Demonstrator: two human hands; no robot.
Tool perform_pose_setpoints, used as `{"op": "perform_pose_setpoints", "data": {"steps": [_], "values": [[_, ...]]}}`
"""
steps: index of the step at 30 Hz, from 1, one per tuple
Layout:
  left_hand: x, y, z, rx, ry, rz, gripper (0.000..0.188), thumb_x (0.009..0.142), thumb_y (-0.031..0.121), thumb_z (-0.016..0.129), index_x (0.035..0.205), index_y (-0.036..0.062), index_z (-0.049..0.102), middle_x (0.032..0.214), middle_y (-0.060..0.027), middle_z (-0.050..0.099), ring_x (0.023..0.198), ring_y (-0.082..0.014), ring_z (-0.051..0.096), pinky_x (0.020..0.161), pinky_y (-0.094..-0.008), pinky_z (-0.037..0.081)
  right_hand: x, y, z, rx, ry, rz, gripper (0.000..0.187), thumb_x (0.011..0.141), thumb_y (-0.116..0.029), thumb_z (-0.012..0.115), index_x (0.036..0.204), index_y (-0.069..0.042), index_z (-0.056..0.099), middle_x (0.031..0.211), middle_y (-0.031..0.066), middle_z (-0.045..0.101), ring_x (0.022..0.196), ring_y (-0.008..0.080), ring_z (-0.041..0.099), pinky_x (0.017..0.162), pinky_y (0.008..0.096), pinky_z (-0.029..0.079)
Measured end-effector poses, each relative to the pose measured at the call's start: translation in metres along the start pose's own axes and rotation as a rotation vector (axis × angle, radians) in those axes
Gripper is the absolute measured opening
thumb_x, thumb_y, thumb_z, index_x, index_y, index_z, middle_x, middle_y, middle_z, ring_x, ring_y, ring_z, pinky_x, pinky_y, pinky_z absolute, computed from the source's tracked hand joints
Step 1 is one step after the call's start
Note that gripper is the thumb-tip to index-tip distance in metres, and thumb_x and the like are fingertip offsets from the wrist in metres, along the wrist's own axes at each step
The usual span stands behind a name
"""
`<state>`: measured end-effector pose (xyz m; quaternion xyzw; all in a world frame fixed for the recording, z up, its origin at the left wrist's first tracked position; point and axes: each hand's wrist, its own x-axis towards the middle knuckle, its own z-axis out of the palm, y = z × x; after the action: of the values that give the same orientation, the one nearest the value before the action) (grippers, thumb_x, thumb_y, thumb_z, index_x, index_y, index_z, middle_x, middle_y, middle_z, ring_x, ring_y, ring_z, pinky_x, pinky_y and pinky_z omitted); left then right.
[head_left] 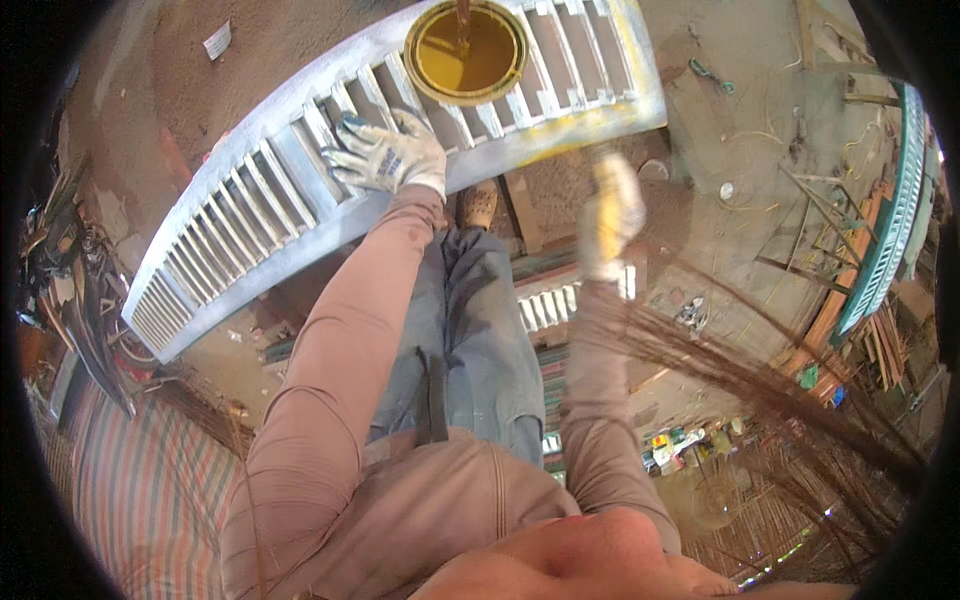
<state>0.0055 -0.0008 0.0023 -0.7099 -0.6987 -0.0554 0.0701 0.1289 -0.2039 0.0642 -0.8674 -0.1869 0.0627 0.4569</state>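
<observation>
A long, curved slatted panel (320,175), painted whitish grey, stretches across the front, with yellow paint smears along its right end. My left hand (388,158), in a white glove with blue-grey fingertips, rests on the slats with fingers spread. Just right of it, a round can (411,62) of yellow paint stands on the panel, a brown handle or stick (463,28) dipping into it. Below the panel's right end is my right hand (612,215), gloved and smeared by motion. A yellow patch shows on it; I cannot tell whether this is paint or something held.
At the far right, a teal slatted panel (890,215) leans by wooden boards (835,285). Another white slatted piece (548,308) lies below, beside my legs. Dark scrap (75,260) is piled at the left, near striped cloth (150,470). Thin brown strands cross the lower right.
</observation>
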Motion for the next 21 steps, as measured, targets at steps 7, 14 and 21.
{"op": "perform_pose_setpoints", "data": {"steps": [7, 14, 21], "values": [[0.002, 0.001, 0.005, -0.045, 0.066, -0.009, 0.068, 0.086, 0.043, 0.054, 0.132, -0.0065, 0.043, 0.137, -0.025, 0.045, 0.133, -0.0488, 0.032, 0.108, -0.0633, 0.02, 0.021, 0.039, 0.01, -0.026, 0.061, -0.27, 0.02, 0.081, -0.012, 0.064, 0.101, -0.01, 0.07, 0.099, 0.0082, 0.07, 0.089, 0.0239, 0.068, 0.079, 0.0319, 0.053], [0.002, -0.006, 0.012, 0.039, -0.039, 0.015, 0.073, 0.087, 0.046, 0.053, 0.135, -0.0067, 0.04, 0.142, -0.0259, 0.04, 0.136, -0.0494, 0.026, 0.109, -0.064, 0.019, -0.048, -0.01, 0.01, -0.274, -0.499, -0.51, 0.027, 0.076, -0.009, 0.067, 0.101, -0.017, 0.069, 0.101, 0.0038, 0.069, 0.092, 0.0236, 0.067, 0.081, 0.0338, 0.054], [0.015, -0.088, -0.002, -0.541, -0.005, 0.196, 0.078, 0.089, 0.037, 0.061, 0.142, -0.0063, 0.024, 0.142, -0.0299, 0.032, 0.132, -0.0452, 0.034, 0.109, -0.0546, 0.027, 0.059, 0.025, -0.011, -0.508, -0.602, -0.964, 0.027, 0.078, -0.022, 0.064, 0.104, -0.024, 0.067, 0.113, -0.003, 0.065, 0.108, 0.0181, 0.061, 0.096, 0.0382, 0.047]]}}
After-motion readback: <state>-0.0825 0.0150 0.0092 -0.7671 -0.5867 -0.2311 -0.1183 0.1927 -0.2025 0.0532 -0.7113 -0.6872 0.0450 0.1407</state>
